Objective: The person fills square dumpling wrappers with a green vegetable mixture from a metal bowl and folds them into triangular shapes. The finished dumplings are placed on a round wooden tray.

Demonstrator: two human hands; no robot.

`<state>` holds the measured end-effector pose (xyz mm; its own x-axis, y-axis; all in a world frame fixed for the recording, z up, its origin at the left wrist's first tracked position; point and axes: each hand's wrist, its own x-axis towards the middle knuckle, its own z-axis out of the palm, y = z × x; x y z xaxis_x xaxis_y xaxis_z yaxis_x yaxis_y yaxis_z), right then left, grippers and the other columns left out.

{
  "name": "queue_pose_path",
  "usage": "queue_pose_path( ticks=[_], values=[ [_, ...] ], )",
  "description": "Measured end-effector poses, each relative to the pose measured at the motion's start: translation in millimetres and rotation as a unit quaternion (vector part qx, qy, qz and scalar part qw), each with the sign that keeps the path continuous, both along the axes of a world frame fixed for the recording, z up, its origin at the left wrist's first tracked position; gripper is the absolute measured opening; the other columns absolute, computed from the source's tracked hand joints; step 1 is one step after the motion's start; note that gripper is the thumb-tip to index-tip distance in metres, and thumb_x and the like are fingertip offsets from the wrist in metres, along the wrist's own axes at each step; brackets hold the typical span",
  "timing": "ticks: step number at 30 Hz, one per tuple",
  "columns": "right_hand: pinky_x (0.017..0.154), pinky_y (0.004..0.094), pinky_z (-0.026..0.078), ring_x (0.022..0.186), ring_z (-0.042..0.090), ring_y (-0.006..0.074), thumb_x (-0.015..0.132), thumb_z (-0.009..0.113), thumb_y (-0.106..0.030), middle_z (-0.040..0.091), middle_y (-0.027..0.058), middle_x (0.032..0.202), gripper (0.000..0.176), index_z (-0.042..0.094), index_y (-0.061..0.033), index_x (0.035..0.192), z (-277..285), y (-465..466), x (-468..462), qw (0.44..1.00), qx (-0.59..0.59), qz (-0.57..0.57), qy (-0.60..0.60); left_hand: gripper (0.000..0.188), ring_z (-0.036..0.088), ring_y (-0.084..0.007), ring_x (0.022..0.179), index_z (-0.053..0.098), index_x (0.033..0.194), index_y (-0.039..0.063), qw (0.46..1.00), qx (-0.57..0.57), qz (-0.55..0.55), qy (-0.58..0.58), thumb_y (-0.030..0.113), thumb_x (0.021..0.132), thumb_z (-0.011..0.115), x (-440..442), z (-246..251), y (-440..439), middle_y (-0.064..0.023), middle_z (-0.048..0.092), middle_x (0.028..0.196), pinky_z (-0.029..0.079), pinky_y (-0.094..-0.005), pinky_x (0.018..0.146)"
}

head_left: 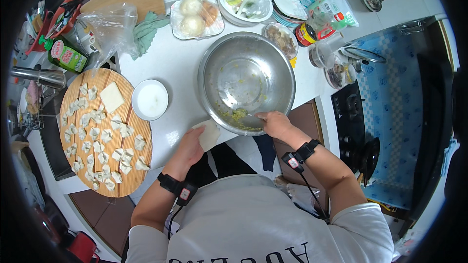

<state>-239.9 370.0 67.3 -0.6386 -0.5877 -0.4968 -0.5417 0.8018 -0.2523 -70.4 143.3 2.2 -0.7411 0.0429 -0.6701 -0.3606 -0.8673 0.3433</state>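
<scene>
My left hand (pixel 191 146) holds a flat dough wrapper (pixel 207 135) by the counter's front edge, just left of a large steel bowl (pixel 246 80). Over that bowl's near rim reaches my right hand (pixel 276 125), gripping the end of a thin utensil (pixel 251 115) whose far end is in a small clump of green-yellow filling (pixel 239 114). Smears of filling line the bowl's wall. On a round wooden board (pixel 140 171) at the left lie several folded dumplings (pixel 106 135) and a square stack of wrappers (pixel 112 97). A small white bowl (pixel 150 99) with whitish liquid stands between board and steel bowl.
Behind the steel bowl are a plate of dough balls (pixel 192 16), a white bowl of vegetables (pixel 245 3) and a dish of brownish food (pixel 281 40). A green-capped bottle (pixel 67 54) and plastic bag (pixel 109 31) stand back left. A black stove (pixel 349 117) is at the right.
</scene>
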Motion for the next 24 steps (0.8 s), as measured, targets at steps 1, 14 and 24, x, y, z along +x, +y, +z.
queue_pose_path(
  ticks=[1, 14, 24],
  values=[
    [0.083, 0.0403, 0.049, 0.091, 0.062, 0.0338, 0.080, 0.053, -0.008, 0.065, 0.0195, 0.096, 0.034, 0.064, -0.0127, 0.112, 1.7, -4.8, 2.0, 1.000, -0.008, -0.012, -0.022, 0.036, 0.057, -0.0268, 0.106, 0.046, 0.123, -0.003, 1.000, 0.018, 0.007, 0.014, 0.017, 0.094, 0.039, -1.5, 0.2, 1.3, -0.0149, 0.056, 0.118, 0.045, -0.0380, 0.093],
    [0.074, 0.0250, 0.047, 0.077, 0.057, 0.0124, 0.089, 0.053, -0.005, 0.067, 0.0094, 0.094, 0.029, 0.061, -0.0055, 0.117, 3.8, -27.2, 23.9, 0.929, -0.200, -0.172, -0.261, 0.042, 0.050, -0.0247, 0.115, 0.042, 0.129, 0.000, 0.992, 0.064, 0.090, 0.065, 0.026, 0.098, 0.032, -18.4, 15.3, 3.8, -0.0121, 0.051, 0.125, 0.039, -0.0384, 0.099],
    [0.057, 0.0373, 0.050, 0.071, 0.061, 0.0277, 0.076, 0.054, -0.002, 0.058, 0.0117, 0.078, 0.048, 0.056, -0.0163, 0.123, 33.7, -50.3, 62.7, 0.972, -0.197, 0.091, 0.092, 0.041, 0.050, -0.0268, 0.114, 0.042, 0.127, -0.001, 0.979, 0.122, 0.146, 0.074, 0.028, 0.099, 0.034, -17.3, 5.0, 3.1, -0.0136, 0.050, 0.124, 0.039, -0.0419, 0.098]
  ],
)
